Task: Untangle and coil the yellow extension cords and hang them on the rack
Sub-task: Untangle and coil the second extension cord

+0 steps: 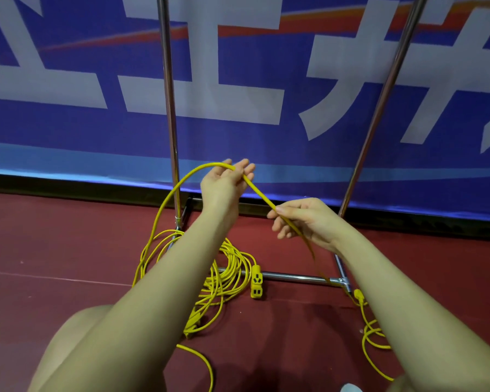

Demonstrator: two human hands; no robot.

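Note:
A yellow extension cord point(259, 193) runs taut between my two raised hands. My left hand point(227, 181) holds it at the top of a loop, fingers loosely around it. My right hand point(300, 219) pinches the same cord lower and to the right. From the left hand the cord arcs down to a tangled yellow pile point(227, 275) on the floor. A yellow socket block point(256, 281) lies beside the pile. A yellow plug point(358, 295) and more cord lie at the right. The metal rack point(294, 277) stands behind, with two upright poles.
A blue banner point(238, 80) with large white characters hangs behind the rack. The floor point(54, 244) is dark red. The rack's base bar crosses the floor by the pile. My knee point(68, 343) shows at the lower left.

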